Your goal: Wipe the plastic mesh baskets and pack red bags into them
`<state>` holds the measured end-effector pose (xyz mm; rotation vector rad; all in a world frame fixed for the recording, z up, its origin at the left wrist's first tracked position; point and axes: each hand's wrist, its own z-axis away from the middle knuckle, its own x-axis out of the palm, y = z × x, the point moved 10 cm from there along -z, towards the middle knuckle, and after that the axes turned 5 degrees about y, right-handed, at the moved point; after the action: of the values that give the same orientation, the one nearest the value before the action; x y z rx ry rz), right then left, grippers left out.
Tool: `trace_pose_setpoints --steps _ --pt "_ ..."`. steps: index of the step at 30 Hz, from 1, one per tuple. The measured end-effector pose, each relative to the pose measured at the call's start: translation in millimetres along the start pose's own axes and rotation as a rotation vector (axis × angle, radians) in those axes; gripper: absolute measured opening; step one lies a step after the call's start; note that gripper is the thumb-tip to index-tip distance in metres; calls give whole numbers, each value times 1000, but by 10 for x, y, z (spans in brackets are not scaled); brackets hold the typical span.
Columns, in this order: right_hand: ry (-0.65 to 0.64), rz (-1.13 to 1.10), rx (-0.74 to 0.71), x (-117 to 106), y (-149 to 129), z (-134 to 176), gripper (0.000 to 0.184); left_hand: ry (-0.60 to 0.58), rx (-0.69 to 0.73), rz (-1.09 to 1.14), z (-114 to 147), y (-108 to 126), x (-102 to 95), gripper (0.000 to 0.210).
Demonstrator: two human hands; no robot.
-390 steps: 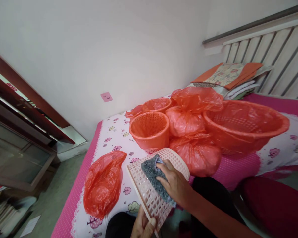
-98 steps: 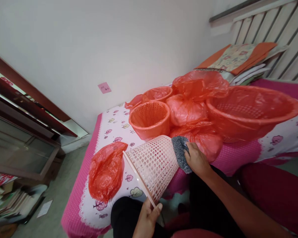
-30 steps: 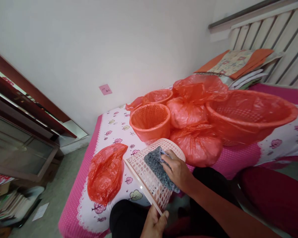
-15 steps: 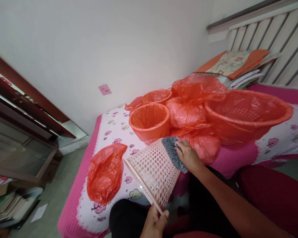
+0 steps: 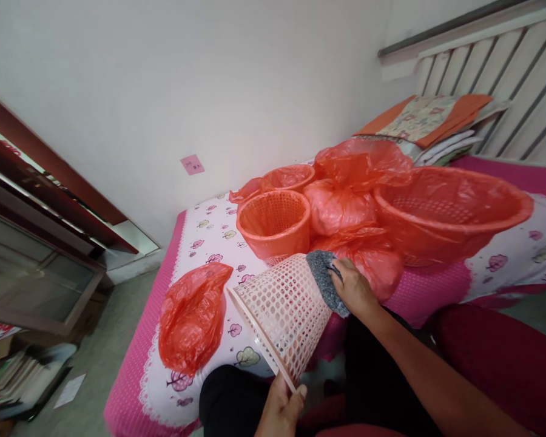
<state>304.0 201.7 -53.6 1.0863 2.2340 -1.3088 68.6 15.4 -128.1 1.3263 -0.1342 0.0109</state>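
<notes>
A pale pink plastic basket point(image 5: 284, 303) with a pattern of holes lies tilted on its side above my lap, its rim toward the lower left. My left hand point(image 5: 282, 408) grips that rim at its lower end, thumb on the outside. My right hand point(image 5: 352, 284) is closed on a grey cloth point(image 5: 324, 276) and presses it against the basket's base end. Beyond the basket stands an orange-red basket point(image 5: 273, 223) lined with a red plastic bag. A crumpled red plastic bag point(image 5: 193, 318) lies on the bed to the left.
Behind are more red-bagged baskets, a large one point(image 5: 455, 212) at right, and bundled red bags point(image 5: 346, 203). Everything rests on a bed with a tree-print sheet point(image 5: 209, 233). Folded bedding point(image 5: 432, 124) sits by the white headboard point(image 5: 495, 85). A dark red round seat point(image 5: 495, 370) is at right.
My right hand and the grey cloth have shifted slightly to the right along the basket's base end. My left hand keeps its hold on the rim.
</notes>
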Motion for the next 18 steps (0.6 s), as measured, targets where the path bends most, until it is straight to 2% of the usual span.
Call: trace_pose_setpoints --steps 11,15,18 --pt "16 58 46 -70 282 119 21 -80 -14 40 -16 -71 12 63" --pt "16 56 47 -63 300 155 21 -83 36 46 -21 86 31 63" --pt "7 48 44 -66 265 175 23 -19 30 35 -25 240 -11 63"
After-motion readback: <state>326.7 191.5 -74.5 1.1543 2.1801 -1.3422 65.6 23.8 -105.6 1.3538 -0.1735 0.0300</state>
